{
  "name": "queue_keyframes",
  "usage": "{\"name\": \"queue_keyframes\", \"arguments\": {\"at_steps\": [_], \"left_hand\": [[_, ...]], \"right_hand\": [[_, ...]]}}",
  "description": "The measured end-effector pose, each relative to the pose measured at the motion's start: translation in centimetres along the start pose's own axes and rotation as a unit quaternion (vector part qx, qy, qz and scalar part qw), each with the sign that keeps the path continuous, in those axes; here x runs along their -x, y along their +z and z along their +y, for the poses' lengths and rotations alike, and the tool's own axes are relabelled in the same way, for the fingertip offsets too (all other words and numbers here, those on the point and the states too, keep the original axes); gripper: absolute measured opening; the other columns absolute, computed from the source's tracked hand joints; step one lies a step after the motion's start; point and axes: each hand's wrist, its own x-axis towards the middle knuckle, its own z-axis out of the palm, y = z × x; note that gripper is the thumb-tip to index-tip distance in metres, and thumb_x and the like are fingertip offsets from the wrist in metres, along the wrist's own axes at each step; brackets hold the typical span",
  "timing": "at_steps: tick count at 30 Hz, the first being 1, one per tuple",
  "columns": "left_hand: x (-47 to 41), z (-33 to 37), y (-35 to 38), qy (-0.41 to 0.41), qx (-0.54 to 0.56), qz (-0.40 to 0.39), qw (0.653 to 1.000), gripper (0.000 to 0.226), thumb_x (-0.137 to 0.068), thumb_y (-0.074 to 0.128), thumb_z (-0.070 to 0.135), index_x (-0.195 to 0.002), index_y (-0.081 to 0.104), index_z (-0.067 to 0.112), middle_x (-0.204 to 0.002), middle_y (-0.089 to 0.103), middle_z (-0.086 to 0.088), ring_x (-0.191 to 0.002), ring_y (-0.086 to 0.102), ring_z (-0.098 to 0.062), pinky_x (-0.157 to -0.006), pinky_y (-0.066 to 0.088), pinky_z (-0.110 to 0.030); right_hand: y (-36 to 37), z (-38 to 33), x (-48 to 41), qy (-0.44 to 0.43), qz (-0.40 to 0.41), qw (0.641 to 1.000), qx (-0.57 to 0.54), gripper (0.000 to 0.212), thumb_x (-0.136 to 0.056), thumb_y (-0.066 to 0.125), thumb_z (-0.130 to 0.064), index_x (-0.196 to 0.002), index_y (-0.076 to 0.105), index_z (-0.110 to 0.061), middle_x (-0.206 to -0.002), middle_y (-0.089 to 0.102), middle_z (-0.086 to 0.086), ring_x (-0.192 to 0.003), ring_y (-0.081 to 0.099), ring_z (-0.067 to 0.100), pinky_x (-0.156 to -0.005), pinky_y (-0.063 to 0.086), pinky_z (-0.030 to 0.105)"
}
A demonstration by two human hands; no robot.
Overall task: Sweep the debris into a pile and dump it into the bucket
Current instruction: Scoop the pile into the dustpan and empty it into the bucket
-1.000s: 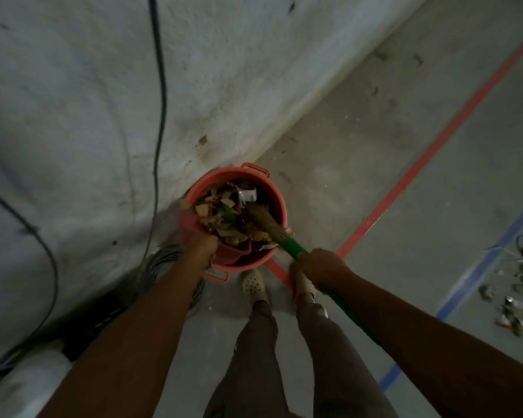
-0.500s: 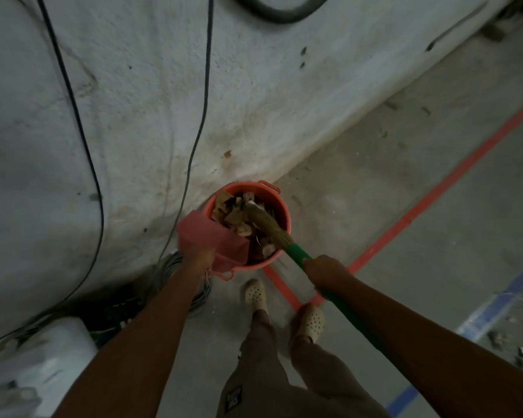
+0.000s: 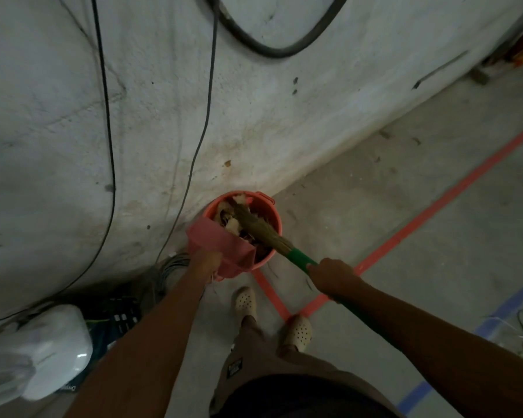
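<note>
Fingers of both hands are wrapped closed on tools. On the left hand [image 3: 204, 265] they are curled shut around the handle of the pink dustpan [image 3: 221, 247], which is tipped over the near rim of the red bucket [image 3: 274, 220]. On the right hand [image 3: 332, 276] they are clenched around the green handle [image 3: 298, 259] of the broom [image 3: 261, 226], whose straw head reaches down into the bucket.

Location of the task items: the bucket stands on the concrete floor [image 3: 405, 191] against the base of the wall [image 3: 133, 131], just ahead of my feet. The debris [image 3: 231, 224] lies inside it, pale scraps and dark pieces mixed.

Handling, as I judge it:
- Debris: light, loose, irregular scraps, apt to scatter if tipped fast and to cling to the pan.
- Dustpan: thin rigid plastic, light; hold at the handle, as now.
- Broom: soft bristles that flex under load, stiff shaft; grip on the green section just behind the head gives close control.
- Bucket: rigid plastic, light enough to slide if pushed; lift by the side lugs on the rim.

Limits of view:
- The dustpan's inner face is turned away; I cannot tell whether scraps remain in it.
- The dustpan handle is covered by the left hand.
- The broom shaft disappears under the right forearm.
- The bucket's depth of fill is not readable.
- Lighting is dim; the items at the lower left and far right edges are indistinct.
</note>
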Motion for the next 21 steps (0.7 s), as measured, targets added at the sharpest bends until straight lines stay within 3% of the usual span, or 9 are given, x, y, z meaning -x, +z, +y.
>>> {"name": "queue_keyframes", "arguments": {"at_steps": [2,4,8,11,16,19,21], "left_hand": [[0.7,-0.1,0.1,0.004,-0.003,0.001,1.000,0.036,-0.100,0.045,0.016,-0.065,0.045,0.009,-0.057,0.044,-0.010,-0.048,0.041,-0.022,-0.051,0.035,-0.028],[0.9,-0.2,0.2,0.008,0.013,0.009,1.000,0.034,-0.101,0.047,0.021,-0.071,0.052,0.006,-0.060,0.048,-0.012,-0.049,0.045,-0.023,-0.054,0.038,-0.029],[1.4,0.0,0.1,-0.013,0.030,0.020,0.999,0.028,-0.100,0.050,0.026,-0.087,0.055,0.001,-0.061,0.052,-0.012,-0.044,0.047,-0.022,-0.047,0.040,-0.025],[2.1,-0.1,0.0,-0.014,0.039,0.017,0.999,0.025,-0.103,0.047,0.022,-0.086,0.049,0.003,-0.060,0.047,-0.009,-0.039,0.044,-0.017,-0.031,0.031,-0.018],[1.8,-1.8,-0.3,0.004,0.059,0.020,0.998,0.037,-0.098,0.049,0.026,-0.070,0.053,0.003,-0.061,0.050,-0.013,-0.046,0.043,-0.022,-0.055,0.038,-0.026],[2.6,-2.4,-0.7,0.015,0.131,-0.005,0.991,0.028,-0.097,0.051,0.014,-0.070,0.052,0.007,-0.062,0.048,-0.013,-0.040,0.042,-0.017,-0.040,0.035,-0.019],[3.2,-2.8,-1.0,0.033,0.167,-0.017,0.985,0.031,-0.098,0.049,0.007,-0.068,0.047,0.012,-0.061,0.048,-0.013,-0.041,0.043,-0.019,-0.042,0.036,-0.022]], "right_hand": [[0.2,0.8,0.9,-0.008,-0.010,1.000,-0.010,0.037,-0.107,0.032,-0.033,-0.084,0.050,-0.011,-0.083,0.060,0.006,-0.064,0.060,0.018,-0.052,0.052,0.028],[0.3,1.4,1.5,-0.004,-0.009,1.000,0.003,0.035,-0.108,0.032,-0.032,-0.093,0.053,-0.008,-0.082,0.056,0.005,-0.062,0.058,0.016,-0.060,0.055,0.029],[0.4,2.9,1.6,-0.001,-0.005,1.000,-0.004,0.037,-0.106,0.036,-0.038,-0.084,0.049,-0.012,-0.072,0.057,0.003,-0.050,0.052,0.012,-0.043,0.045,0.022],[0.3,3.3,2.2,-0.007,-0.003,1.000,-0.014,0.037,-0.107,0.036,-0.037,-0.077,0.045,-0.018,-0.073,0.057,0.005,-0.052,0.054,0.014,-0.048,0.048,0.025],[1.5,3.5,3.0,0.009,0.005,0.998,-0.054,0.042,-0.105,0.038,-0.041,-0.084,0.055,-0.009,-0.065,0.056,0.002,-0.044,0.050,0.012,-0.041,0.044,0.021],[3.1,4.1,4.1,0.019,0.014,0.994,-0.107,0.046,-0.103,0.041,-0.046,-0.086,0.058,-0.007,-0.061,0.054,0.001,-0.039,0.045,0.010,-0.040,0.040,0.019],[4.2,4.4,5.3,0.027,0.016,0.991,-0.133,0.049,-0.101,0.044,-0.053,-0.087,0.059,-0.009,-0.061,0.054,0.000,-0.040,0.045,0.009,-0.041,0.040,0.019]]}}
